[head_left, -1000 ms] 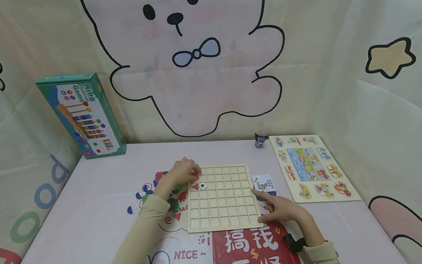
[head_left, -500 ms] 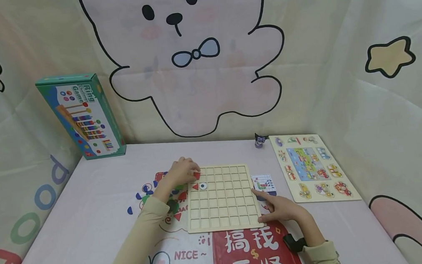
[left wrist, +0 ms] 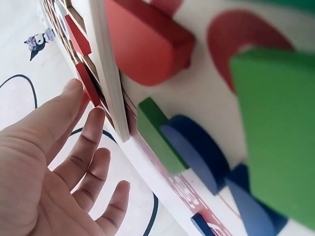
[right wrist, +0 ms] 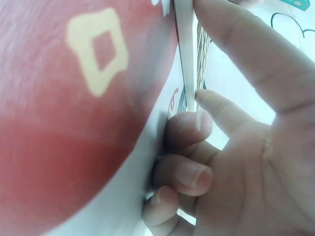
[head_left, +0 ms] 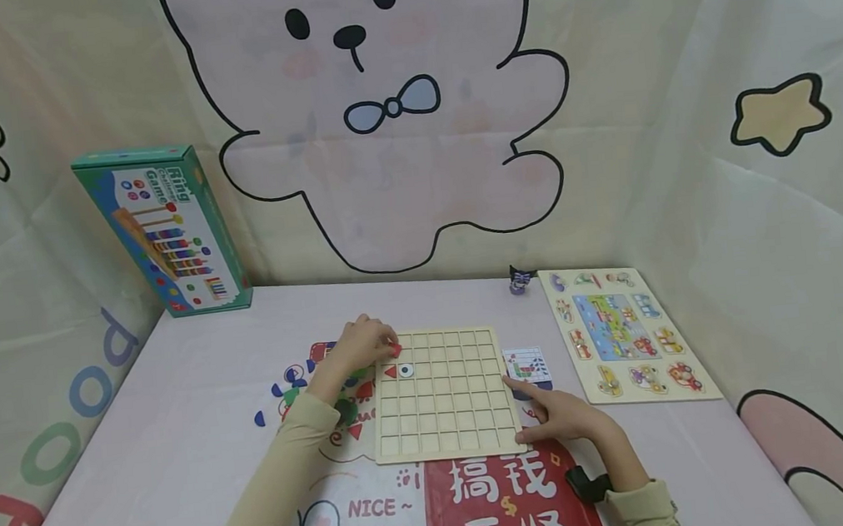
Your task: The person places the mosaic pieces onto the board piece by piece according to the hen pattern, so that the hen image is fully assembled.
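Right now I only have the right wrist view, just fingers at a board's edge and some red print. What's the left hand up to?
Observer: The left hand holds a red piece near the far left corner of the board.
Visitor: Oh! Is anything else sitting on it?
Observer: Yes, a red triangle beside a white-and-blue piece.
Visitor: And are there any spare ones about?
Observer: Some loose pieces in red, green and blue lie off its left side.
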A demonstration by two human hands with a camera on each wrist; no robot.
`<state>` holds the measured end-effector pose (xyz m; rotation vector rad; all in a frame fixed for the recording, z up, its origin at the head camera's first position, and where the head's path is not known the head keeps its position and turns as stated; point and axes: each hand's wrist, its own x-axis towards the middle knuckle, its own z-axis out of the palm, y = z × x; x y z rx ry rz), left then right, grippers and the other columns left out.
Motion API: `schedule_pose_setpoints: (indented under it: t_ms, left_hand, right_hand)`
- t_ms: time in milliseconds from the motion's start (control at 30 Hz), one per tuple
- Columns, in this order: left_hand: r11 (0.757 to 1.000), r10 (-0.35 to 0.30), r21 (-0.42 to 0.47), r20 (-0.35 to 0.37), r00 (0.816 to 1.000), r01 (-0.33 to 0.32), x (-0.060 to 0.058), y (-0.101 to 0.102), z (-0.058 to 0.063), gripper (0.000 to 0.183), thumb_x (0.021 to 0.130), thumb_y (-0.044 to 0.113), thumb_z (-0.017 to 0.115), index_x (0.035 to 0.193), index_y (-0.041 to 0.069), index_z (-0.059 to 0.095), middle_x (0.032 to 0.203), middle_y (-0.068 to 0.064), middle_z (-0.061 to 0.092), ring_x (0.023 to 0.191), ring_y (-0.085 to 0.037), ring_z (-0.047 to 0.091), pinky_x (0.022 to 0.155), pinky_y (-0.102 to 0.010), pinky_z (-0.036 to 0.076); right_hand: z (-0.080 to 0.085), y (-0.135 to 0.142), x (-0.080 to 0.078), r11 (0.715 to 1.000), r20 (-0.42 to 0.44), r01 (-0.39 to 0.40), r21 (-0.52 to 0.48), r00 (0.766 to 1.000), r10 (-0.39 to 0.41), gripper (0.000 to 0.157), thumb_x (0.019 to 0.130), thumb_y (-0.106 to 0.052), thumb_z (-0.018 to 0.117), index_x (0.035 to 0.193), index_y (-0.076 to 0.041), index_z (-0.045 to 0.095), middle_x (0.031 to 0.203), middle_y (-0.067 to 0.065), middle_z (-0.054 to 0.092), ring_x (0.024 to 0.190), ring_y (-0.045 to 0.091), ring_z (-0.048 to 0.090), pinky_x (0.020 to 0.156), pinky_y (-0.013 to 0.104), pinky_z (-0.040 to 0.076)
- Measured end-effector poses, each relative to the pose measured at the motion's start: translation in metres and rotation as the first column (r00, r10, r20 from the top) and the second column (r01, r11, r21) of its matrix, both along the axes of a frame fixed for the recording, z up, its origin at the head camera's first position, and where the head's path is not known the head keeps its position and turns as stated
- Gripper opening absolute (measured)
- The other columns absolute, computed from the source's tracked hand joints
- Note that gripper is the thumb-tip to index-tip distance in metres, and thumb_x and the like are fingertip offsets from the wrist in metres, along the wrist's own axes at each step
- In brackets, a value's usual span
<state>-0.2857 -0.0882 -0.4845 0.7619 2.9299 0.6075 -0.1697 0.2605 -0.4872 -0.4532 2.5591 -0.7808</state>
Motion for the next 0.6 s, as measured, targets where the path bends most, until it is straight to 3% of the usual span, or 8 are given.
schedule_pose_setpoints:
  t_ms: [600]
  left_hand:
    - [0.999, -0.024, 0.029, 0.076, 0.997, 0.022, -0.006, 0.013, 0.002, 0.015, 0.083, 0.018, 0.068, 0.097, 0.017, 0.071, 0.094, 0.002, 0.067, 0.098, -0.02, 0.048, 0.094, -0.048, 0.033]
  right_hand:
    - [0.0, -0.001, -0.001, 1.0, 0.0, 0.011, 0.007, 1.0, -0.011, 0.089, 0.072, -0.043, 0.075, 0.146, -0.021, 0.029, 0.06, -0.001, 0.042, 0.051, 0.01, 0.034, 0.05, 0.024, 0.028]
